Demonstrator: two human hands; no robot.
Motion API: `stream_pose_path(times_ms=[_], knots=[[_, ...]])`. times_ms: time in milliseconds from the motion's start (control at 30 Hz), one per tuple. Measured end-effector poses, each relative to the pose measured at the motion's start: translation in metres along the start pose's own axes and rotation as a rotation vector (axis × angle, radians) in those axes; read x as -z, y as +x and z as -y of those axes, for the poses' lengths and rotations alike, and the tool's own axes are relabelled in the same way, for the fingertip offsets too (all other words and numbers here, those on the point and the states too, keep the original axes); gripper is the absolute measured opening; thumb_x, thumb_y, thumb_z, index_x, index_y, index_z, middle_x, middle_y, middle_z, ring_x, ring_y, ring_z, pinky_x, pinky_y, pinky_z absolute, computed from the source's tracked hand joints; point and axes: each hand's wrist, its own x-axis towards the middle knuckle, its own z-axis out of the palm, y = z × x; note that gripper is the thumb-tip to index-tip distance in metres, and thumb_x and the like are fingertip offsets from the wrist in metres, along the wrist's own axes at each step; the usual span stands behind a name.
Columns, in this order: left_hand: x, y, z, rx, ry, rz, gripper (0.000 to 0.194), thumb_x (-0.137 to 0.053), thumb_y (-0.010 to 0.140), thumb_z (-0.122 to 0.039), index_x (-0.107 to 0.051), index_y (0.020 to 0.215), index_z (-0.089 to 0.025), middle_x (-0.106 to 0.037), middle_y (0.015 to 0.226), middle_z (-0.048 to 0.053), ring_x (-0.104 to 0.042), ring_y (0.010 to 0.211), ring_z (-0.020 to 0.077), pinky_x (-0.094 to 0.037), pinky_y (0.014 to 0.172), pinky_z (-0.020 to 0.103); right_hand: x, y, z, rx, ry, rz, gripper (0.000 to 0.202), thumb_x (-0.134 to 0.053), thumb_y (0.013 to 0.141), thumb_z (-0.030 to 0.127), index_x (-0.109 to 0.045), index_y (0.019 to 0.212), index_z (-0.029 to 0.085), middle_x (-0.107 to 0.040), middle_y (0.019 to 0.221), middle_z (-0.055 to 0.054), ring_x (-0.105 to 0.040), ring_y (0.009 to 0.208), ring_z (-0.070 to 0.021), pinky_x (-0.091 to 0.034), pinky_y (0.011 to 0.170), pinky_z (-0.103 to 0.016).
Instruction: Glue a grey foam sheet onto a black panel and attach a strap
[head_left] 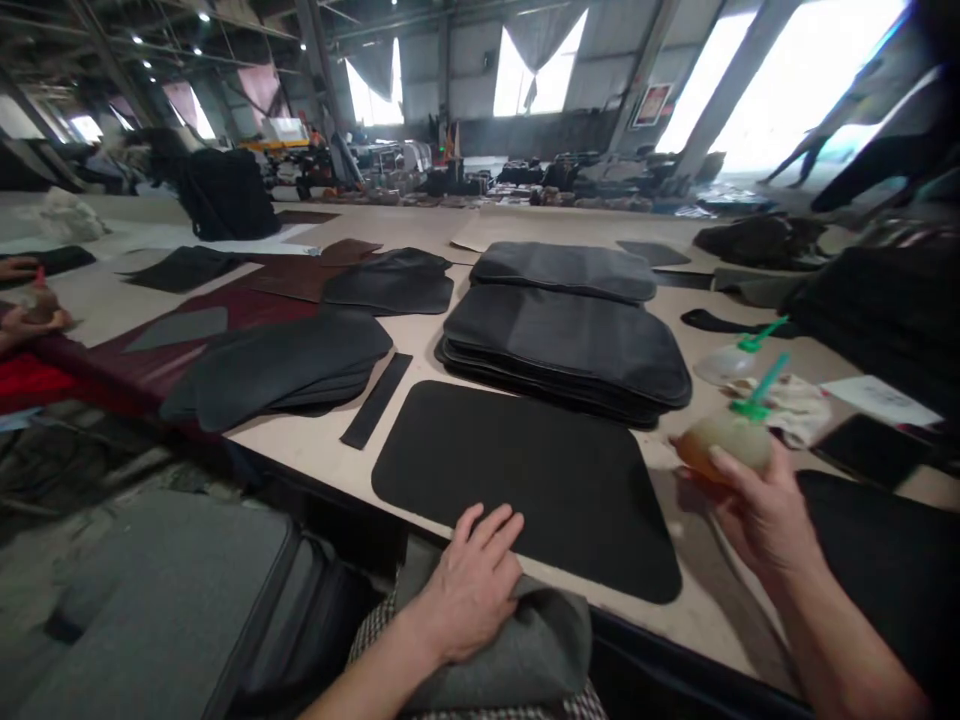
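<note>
A flat black rounded panel [532,480] lies on the table [300,445] in front of me. My left hand [476,580] rests at its near edge, fingers spread, with the fingertips on the panel and the palm over grey cloth [525,650]. On the right, my right hand [765,500] is wrapped round a squeeze bottle [724,445] of amber liquid with a green nozzle, held above the table beside the panel. A narrow black strip [377,400] lies left of the panel. Behind it stands a stack of black padded pieces [562,345].
More black pieces [292,365] are piled at left. A second bottle [724,362], a crumpled rag [799,408] and a dark flat object [870,448] lie at right. At the far left, another person's hands [34,320] hold a similar bottle.
</note>
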Motion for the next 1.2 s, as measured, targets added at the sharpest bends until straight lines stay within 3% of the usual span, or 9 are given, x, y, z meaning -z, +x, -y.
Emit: stream_pose_path(times_ms=[100, 200, 400, 567, 667, 733, 867, 1033, 1200], knots=[[-0.003, 0.0, -0.005, 0.025, -0.016, -0.022, 0.031, -0.069, 0.094, -0.039, -0.064, 0.111, -0.014, -0.04, 0.165, 0.016, -0.029, 0.156, 0.0329, -0.027, 0.127, 0.056, -0.02, -0.013, 0.034, -0.088, 0.026, 0.142, 0.072, -0.08, 0.079, 0.053, -0.053, 0.145, 0.038, -0.065, 0.129, -0.007, -0.068, 0.108, -0.0325, -0.06, 0.075, -0.038], [-0.002, 0.0, -0.007, 0.038, -0.046, -0.033, 0.03, -0.07, 0.093, -0.037, -0.064, 0.111, -0.014, -0.042, 0.164, 0.017, -0.031, 0.156, 0.0327, -0.028, 0.126, 0.056, -0.057, -0.022, 0.061, -0.055, -0.001, 0.228, 0.07, -0.085, 0.072, 0.055, -0.065, 0.134, 0.031, -0.069, 0.121, -0.006, -0.067, 0.104, -0.0316, -0.06, 0.076, -0.037], [-0.001, -0.001, -0.007, 0.052, -0.061, -0.057, 0.033, -0.069, 0.093, -0.037, -0.065, 0.113, -0.012, -0.044, 0.162, 0.017, -0.032, 0.155, 0.0312, -0.029, 0.127, 0.054, -0.153, -0.033, 0.09, -0.029, 0.176, 0.391, 0.061, -0.079, 0.08, 0.056, -0.061, 0.13, 0.025, -0.07, 0.118, -0.008, -0.068, 0.106, -0.0307, -0.06, 0.086, -0.041], [-0.001, -0.002, -0.004, 0.057, -0.08, -0.054, 0.032, -0.068, 0.094, -0.04, -0.066, 0.111, -0.013, -0.046, 0.16, 0.016, -0.032, 0.155, 0.0314, -0.027, 0.127, 0.053, -0.201, -0.043, 0.101, 0.037, 0.096, 0.585, 0.054, -0.071, 0.087, 0.059, -0.056, 0.124, 0.024, -0.069, 0.105, -0.005, -0.068, 0.088, -0.0236, -0.059, 0.072, -0.034], [-0.002, -0.002, -0.004, 0.05, -0.088, -0.064, 0.031, -0.066, 0.096, -0.041, -0.066, 0.109, -0.013, -0.046, 0.16, 0.017, -0.034, 0.154, 0.0336, -0.029, 0.126, 0.055, -0.217, -0.047, 0.101, 0.021, 0.088, 0.676, 0.057, -0.077, 0.085, 0.055, -0.053, 0.127, 0.026, -0.067, 0.1, -0.002, -0.066, 0.077, -0.02, -0.057, 0.066, -0.032], [-0.001, -0.002, -0.003, 0.053, -0.114, -0.082, 0.031, -0.064, 0.097, -0.04, -0.065, 0.111, -0.013, -0.048, 0.158, 0.018, -0.036, 0.152, 0.0339, -0.03, 0.125, 0.056, -0.224, -0.048, 0.1, 0.006, 0.155, 0.688, 0.061, -0.081, 0.082, 0.052, -0.052, 0.129, 0.027, -0.067, 0.105, -0.002, -0.066, 0.082, -0.0204, -0.058, 0.068, -0.031], [0.009, -0.001, 0.001, 0.079, -0.208, -0.123, 0.029, -0.063, 0.098, -0.037, -0.061, 0.116, -0.015, -0.052, 0.155, 0.015, -0.045, 0.147, 0.0271, -0.033, 0.124, 0.05, -0.229, -0.044, 0.099, -0.045, 0.276, 0.588, 0.066, -0.085, 0.076, 0.049, -0.055, 0.13, 0.026, -0.066, 0.118, -0.006, -0.066, 0.102, -0.0249, -0.059, 0.076, -0.032], [0.022, 0.003, 0.012, 0.102, -0.194, -0.159, 0.033, -0.064, 0.097, -0.036, -0.059, 0.119, -0.012, -0.047, 0.158, 0.018, -0.044, 0.147, 0.0285, -0.041, 0.117, 0.045, -0.222, -0.034, 0.104, -0.22, 0.373, 0.558, 0.055, -0.077, 0.079, 0.048, -0.059, 0.125, 0.023, -0.067, 0.118, -0.008, -0.067, 0.104, -0.0271, -0.058, 0.081, -0.035], [0.011, 0.006, 0.015, 0.174, -0.151, -0.167, 0.033, -0.066, 0.095, -0.037, -0.062, 0.116, -0.012, -0.051, 0.155, 0.018, -0.04, 0.149, 0.0309, -0.034, 0.122, 0.051, -0.22, -0.031, 0.105, -0.258, 0.336, 0.678, 0.049, -0.066, 0.087, 0.053, -0.051, 0.126, 0.03, -0.063, 0.123, -0.006, -0.066, 0.098, -0.025, -0.055, 0.064, -0.03]])
